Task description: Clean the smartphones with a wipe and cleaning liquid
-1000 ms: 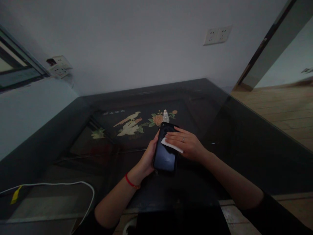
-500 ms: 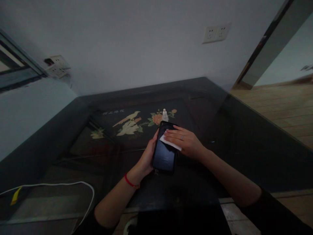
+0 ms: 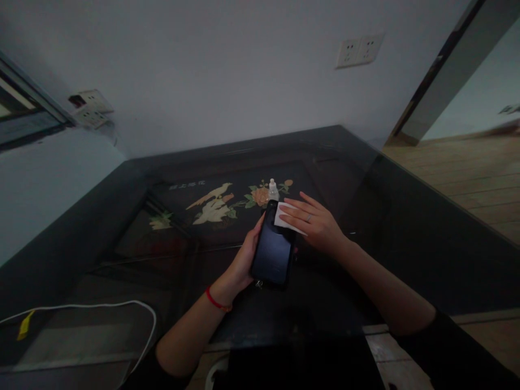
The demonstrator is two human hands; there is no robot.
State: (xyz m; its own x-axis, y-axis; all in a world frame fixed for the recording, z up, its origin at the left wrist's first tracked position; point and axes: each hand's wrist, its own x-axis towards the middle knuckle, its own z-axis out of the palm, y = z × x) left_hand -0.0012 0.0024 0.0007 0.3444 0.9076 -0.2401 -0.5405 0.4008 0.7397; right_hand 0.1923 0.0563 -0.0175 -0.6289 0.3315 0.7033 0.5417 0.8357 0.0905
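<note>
My left hand (image 3: 246, 259), with a red string at the wrist, is wrapped round the left edge of a dark phone (image 3: 273, 252) held above the dark table (image 3: 385, 227). The phone's dark face is towards me. My right hand (image 3: 316, 223) presses a small white wipe (image 3: 284, 218) against the phone's top right corner, fingers stretched flat over the wipe. A ring shows on one finger. A small clear bottle with a white cap (image 3: 273, 190) stands on the table just beyond the phone.
The table has a glass top over a bird-and-flower inlay (image 3: 219, 203). A white cable (image 3: 122, 306) with a yellow tag lies at the near left. Wall sockets (image 3: 359, 50) sit above the table, and others (image 3: 90, 108) sit at the left corner. Wooden floor (image 3: 467, 173) lies right.
My right hand has slid the white wipe up the phone from its middle to its top right corner. The left hand keeps holding the phone, which sits slightly higher in view.
</note>
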